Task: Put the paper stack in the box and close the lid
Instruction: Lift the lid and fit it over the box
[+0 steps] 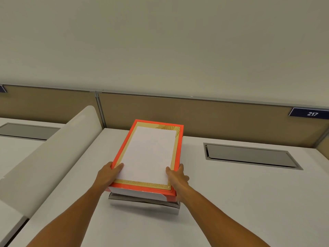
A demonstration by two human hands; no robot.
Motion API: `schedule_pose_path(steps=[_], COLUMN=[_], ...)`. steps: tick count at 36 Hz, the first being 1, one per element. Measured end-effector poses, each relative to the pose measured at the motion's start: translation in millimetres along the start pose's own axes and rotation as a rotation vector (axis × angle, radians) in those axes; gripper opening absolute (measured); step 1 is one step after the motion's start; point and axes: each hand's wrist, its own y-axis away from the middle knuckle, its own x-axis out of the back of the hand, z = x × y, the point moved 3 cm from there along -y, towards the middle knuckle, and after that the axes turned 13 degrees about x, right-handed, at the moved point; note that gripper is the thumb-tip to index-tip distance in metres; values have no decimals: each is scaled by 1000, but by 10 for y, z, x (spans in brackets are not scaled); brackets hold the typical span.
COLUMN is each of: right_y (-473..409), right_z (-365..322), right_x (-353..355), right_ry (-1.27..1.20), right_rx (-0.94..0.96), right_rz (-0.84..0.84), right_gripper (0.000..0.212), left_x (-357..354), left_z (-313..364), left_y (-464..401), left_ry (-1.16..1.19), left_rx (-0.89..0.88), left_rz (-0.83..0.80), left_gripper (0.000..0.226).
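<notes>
Two hands hold an orange box (pixel 178 145) just above the white surface (pixel 231 202). A white paper stack (pixel 147 154) lies flat inside it, on a gold lining. The left hand (pixel 106 173) grips the near left edge, thumb on the paper. The right hand (pixel 178 177) grips the near right edge the same way. Under the box sits a silver thing (pixel 144 204), maybe the lid; it is mostly hidden. Fingers under the box cannot be seen.
</notes>
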Motion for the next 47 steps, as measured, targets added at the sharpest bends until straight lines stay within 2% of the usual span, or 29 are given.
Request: schedule_pose_path(steps=[14, 32, 41, 47], right_y=[-86, -243, -211, -143], right_z=[235, 347, 417, 478], right_x=[14, -9, -18, -16], right_ry=[53, 101, 175, 154], right_rx=[-59, -105, -73, -32], right_rz=[-6, -36, -29, -57], right_gripper=[73, 68, 65, 62], left_x=[-207, -276, -296, -288], left_z=[-111, -204, -262, -273], left_y=[-37, -129, -123, -101], left_ry=[-35, -139, -173, -223], left_rx=[27, 71, 60, 40], left_rz=[-15, -24, -29, 33], left_gripper=[47, 55, 55, 43])
